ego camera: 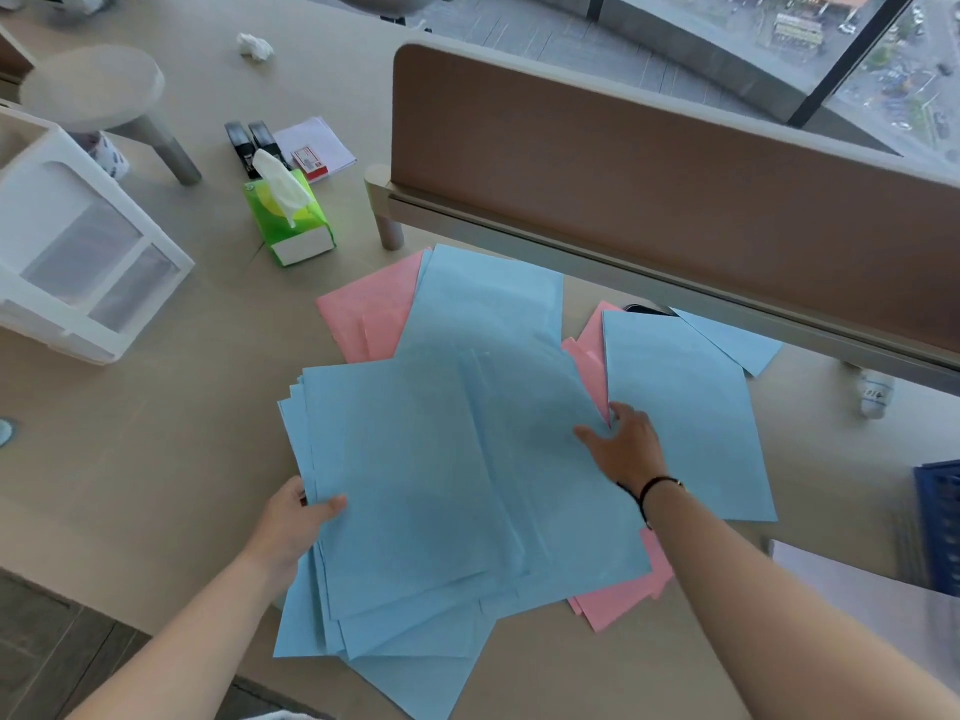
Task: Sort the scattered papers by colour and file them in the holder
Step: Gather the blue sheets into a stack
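**Blue sheets gathered at the worktop's near edge**

At the near edge of the worktop point(156, 459), the left hand point(291, 527) has its grip on the left side of a stack of blue papers point(415, 485), thumb lying on top of the top sheet and the fingers hidden beneath. The right hand point(626, 444) rests with spread, fairly straight fingers on the right part of the same blue stack, its fingertips at the seam where another blue sheet point(685, 407) begins; its grip is released, holding nothing. A dark band circles that wrist.

Pink papers point(369, 314) show from under the blue ones at the far left, more pink peeks out between the two blue areas, and a pink corner sticks out at the near right of the stack. One further blue sheet point(727, 340) lies at the foot of the brown divider panel point(649, 163).

Well to the left stands the white holder point(78, 252), apart from all the papers. Between it and the divider sits a green tissue box point(291, 220), with two black staplers point(249, 142) and a small pile of white slips just beyond. A crumpled tissue point(255, 45) lies farther back. A blue crate point(940, 527) shows at the right edge.
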`<move>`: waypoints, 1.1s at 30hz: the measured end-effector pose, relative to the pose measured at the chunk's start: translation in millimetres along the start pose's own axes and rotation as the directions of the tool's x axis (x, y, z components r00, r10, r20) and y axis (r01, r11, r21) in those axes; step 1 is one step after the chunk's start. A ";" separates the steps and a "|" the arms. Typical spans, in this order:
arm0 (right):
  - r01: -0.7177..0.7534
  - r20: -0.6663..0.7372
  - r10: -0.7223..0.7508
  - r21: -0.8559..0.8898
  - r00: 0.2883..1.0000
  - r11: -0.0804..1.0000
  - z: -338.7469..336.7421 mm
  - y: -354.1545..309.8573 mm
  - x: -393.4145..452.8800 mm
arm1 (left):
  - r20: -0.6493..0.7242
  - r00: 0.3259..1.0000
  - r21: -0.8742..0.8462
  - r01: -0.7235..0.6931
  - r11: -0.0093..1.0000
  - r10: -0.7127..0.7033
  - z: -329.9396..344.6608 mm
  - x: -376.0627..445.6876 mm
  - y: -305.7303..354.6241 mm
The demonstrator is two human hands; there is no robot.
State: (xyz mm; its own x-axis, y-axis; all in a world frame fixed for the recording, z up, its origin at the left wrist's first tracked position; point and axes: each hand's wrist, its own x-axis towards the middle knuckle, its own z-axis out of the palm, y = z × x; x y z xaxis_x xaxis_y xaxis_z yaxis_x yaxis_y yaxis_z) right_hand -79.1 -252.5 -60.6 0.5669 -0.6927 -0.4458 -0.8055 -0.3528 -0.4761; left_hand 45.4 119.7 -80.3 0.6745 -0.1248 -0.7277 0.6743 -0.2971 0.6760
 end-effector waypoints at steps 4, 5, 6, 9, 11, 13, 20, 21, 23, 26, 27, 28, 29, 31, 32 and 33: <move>-0.050 0.124 0.046 0.027 0.991 0.998 -6.3 -10.6 15.6 | 0.065 0.997 -0.053 0.036 0.998 -0.033 -0.7 -7.3 2.2; -0.048 0.148 0.045 0.019 0.988 0.999 -5.2 -12.1 18.0 | 0.084 0.996 -0.057 0.043 0.997 -0.038 -1.5 -6.9 1.2; -0.050 0.173 0.046 0.019 0.984 0.999 -3.9 -14.8 17.0 | 0.102 0.994 -0.058 0.052 0.997 -0.046 -1.5 -7.7 1.3; -0.064 0.202 0.048 0.076 0.978 0.995 13.2 -13.8 14.8 | 0.182 0.982 -0.067 0.067 0.995 -0.054 5.7 -8.5 0.6; -0.055 0.203 0.033 0.101 0.979 0.993 24.8 -13.5 6.2 | 0.214 0.976 -0.090 0.068 0.994 -0.047 15.0 -9.1 0.0; -0.071 0.204 0.033 0.178 0.978 0.982 33.4 -12.3 -3.2 | 0.247 0.968 -0.122 0.079 0.989 -0.046 27.0 -8.0 -1.3; -0.186 0.338 0.024 0.456 0.941 0.870 33.1 -5.6 -20.7 | 0.268 0.963 0.082 -0.054 0.995 0.030 82.8 -5.5 1.7; -0.196 0.355 0.010 0.494 0.935 0.847 31.6 -3.3 -21.6 | 0.245 0.968 0.121 -0.076 0.990 0.045 87.2 -5.0 2.8; -0.281 0.403 0.045 0.549 0.914 0.787 29.7 3.6 -23.3 | 0.190 0.979 0.202 -0.110 0.973 0.071 90.9 -4.6 4.9; -0.372 0.447 0.092 0.592 0.890 0.715 28.2 11.8 -33.1 | 0.120 0.982 0.307 -0.179 0.935 0.149 91.5 -10.6 10.2; -0.366 0.433 0.095 0.602 0.896 0.710 29.3 14.6 -37.0 | 0.102 0.979 0.344 -0.199 0.917 0.174 91.6 -13.1 11.5; -0.345 0.408 0.090 0.612 0.908 0.712 29.9 17.8 -41.8 | 0.088 0.975 0.384 -0.223 0.896 0.204 90.5 -15.0 12.2; -0.327 0.389 0.079 0.630 0.918 0.704 29.5 20.8 -47.9 | 0.083 0.969 0.425 -0.246 0.871 0.233 88.9 -17.6 14.0; -0.315 0.379 0.047 0.688 0.924 0.654 23.8 27.7 -62.0 | 0.092 0.963 0.431 -0.269 0.861 0.254 85.7 -19.5 15.0; -0.316 0.384 0.025 0.720 0.923 0.618 18.3 30.7 -69.6 | 0.108 0.966 0.371 -0.258 0.892 0.235 83.7 -20.9 15.7; -0.320 0.389 0.001 0.755 0.921 0.573 11.6 32.9 -77.5 | 0.141 0.968 0.274 -0.241 0.931 0.209 83.6 -26.3 20.2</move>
State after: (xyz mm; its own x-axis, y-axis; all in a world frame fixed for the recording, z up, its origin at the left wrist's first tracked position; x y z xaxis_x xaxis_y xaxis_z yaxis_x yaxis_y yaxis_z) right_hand -147.6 -203.1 -50.5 0.5882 -0.3937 -0.7064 -0.5127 0.4941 -0.7022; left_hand 16.2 37.8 -57.2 0.7514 -0.3162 -0.5792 0.3830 -0.5058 0.7730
